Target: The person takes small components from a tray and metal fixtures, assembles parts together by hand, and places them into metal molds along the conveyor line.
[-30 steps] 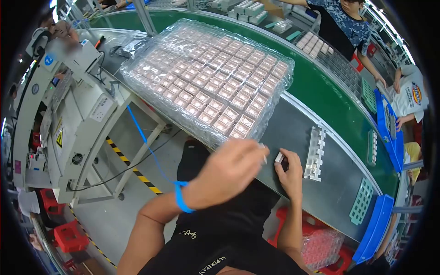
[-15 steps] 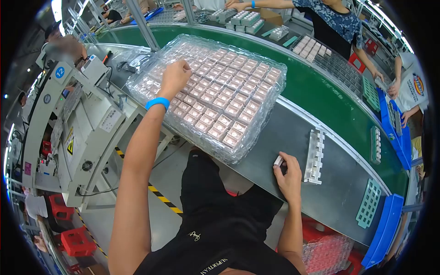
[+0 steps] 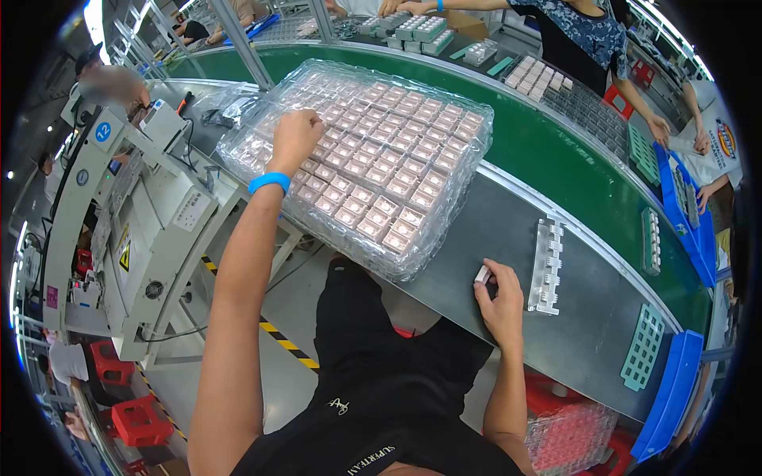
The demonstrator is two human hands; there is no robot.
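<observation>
Now, the left hand is over the plastic-wrapped tray, fingers curled in close above the pale pink pieces, and whether they grip anything I can't tell. Over on the right, the right hand rests at the near edge of the dark counter, fingers partly bent and closed around a small white piece. Just beside that hand lies the clear notched holder, with a green perforated plate farther right, near the blue bin.
</observation>
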